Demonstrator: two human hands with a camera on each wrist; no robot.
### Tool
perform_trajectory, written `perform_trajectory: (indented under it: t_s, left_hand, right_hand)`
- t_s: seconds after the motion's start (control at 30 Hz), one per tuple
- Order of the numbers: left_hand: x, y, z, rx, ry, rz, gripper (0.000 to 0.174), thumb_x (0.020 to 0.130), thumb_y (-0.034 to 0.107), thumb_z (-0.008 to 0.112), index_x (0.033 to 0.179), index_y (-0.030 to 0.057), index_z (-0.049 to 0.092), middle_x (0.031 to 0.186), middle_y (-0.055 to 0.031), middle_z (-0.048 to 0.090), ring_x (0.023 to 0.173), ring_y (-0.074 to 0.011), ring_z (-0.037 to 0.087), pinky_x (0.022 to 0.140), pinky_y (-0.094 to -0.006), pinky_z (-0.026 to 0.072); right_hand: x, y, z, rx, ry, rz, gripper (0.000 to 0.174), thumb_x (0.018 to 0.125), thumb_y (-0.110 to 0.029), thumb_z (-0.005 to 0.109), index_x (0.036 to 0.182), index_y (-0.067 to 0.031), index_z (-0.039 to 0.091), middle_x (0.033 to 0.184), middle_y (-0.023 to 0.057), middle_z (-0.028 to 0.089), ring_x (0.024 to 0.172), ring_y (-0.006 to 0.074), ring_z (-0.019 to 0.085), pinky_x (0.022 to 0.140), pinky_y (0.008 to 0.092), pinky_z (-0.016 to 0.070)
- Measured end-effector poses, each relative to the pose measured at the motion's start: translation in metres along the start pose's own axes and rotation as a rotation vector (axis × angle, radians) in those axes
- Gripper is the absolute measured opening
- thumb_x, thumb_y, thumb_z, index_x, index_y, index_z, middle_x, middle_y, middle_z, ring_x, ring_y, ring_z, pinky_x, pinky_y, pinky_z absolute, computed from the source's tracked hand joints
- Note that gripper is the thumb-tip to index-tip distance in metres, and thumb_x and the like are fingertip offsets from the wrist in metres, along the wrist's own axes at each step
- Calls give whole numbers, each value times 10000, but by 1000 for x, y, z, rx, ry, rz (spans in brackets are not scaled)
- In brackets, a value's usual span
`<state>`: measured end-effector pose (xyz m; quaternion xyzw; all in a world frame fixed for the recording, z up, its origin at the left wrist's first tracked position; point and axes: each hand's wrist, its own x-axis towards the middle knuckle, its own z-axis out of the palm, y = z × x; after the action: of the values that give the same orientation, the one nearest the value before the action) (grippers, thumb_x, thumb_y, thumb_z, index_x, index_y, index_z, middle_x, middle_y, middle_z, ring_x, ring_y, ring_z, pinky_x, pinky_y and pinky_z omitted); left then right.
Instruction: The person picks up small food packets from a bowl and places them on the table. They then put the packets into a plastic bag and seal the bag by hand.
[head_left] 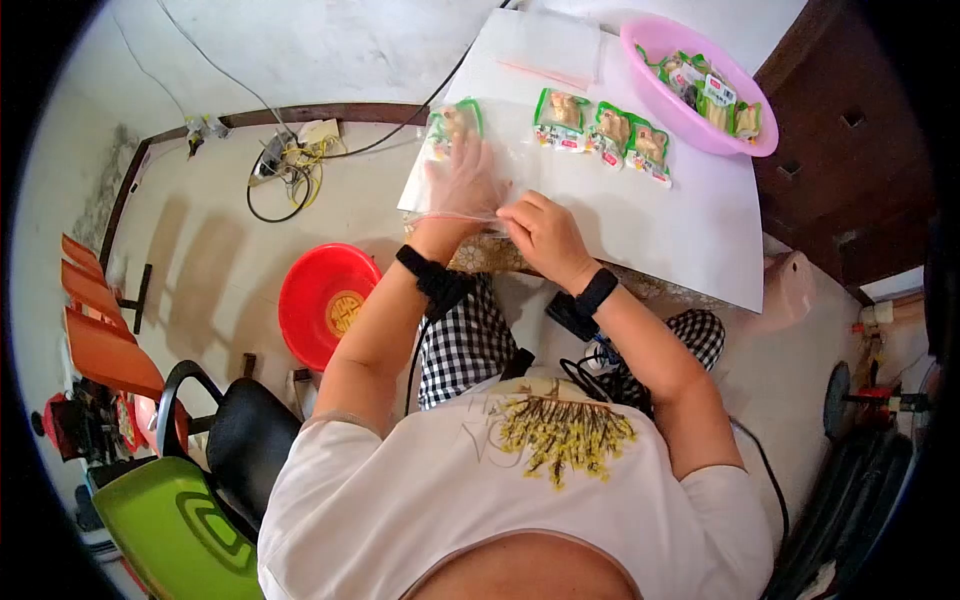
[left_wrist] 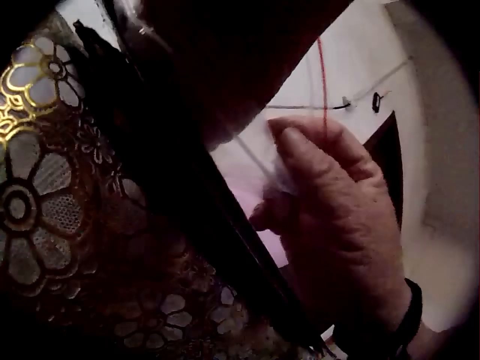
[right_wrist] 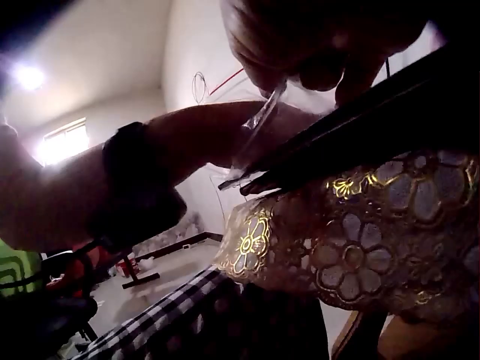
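Observation:
My left hand point(head_left: 462, 185) reaches inside a clear plastic bag point(head_left: 512, 170) with a reddish line along its mouth, near the wrist. Its fingers lie extended over the lower part of a green-edged snack packet point(head_left: 443, 122) at the table's left end. Beside that wrist, my right hand point(head_left: 545, 235) pinches the edge of the bag's mouth between thumb and fingers. The left wrist view shows the right hand point(left_wrist: 337, 202) from the side, with clear film at its fingertips. In the right wrist view, a strip of clear film point(right_wrist: 259, 124) hangs below the dark, shadowed right hand point(right_wrist: 322, 37).
Three similar packets point(head_left: 607, 132) lie in a row on the white tabletop point(head_left: 690, 230). A pink basin point(head_left: 640, 60) of packets stands at the back right, beside another flat clear bag point(head_left: 550, 50). A red basin point(head_left: 300, 300) and cables point(head_left: 290, 165) are on the floor at left.

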<state>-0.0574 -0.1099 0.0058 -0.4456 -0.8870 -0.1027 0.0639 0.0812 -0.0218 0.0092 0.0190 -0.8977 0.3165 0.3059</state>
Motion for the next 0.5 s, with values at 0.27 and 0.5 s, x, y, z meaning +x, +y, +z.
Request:
perform_trajectory:
  t_s: [0.27, 0.5]
  left_hand:
    - [-68, -5, -54, -11, -288, 380, 293, 850, 216, 585, 1082, 40, 624, 1283, -189, 522, 1228, -348, 458, 933, -489, 430]
    - [3, 23, -123, -392, -201, 215, 240, 854, 270, 604, 947, 54, 651, 859, -138, 667, 819, -339, 638, 685, -456, 496]
  right_hand:
    - [-1, 9, 3, 60, 6, 2, 69, 829, -62, 623, 894, -42, 622, 779, 116, 569, 684, 303, 585, 594, 379, 479]
    - [-6, 21, 9, 53, -44, 39, 74, 813, -167, 603, 833, -98, 623, 789, 87, 579, 706, 313, 603, 634, 428, 496]
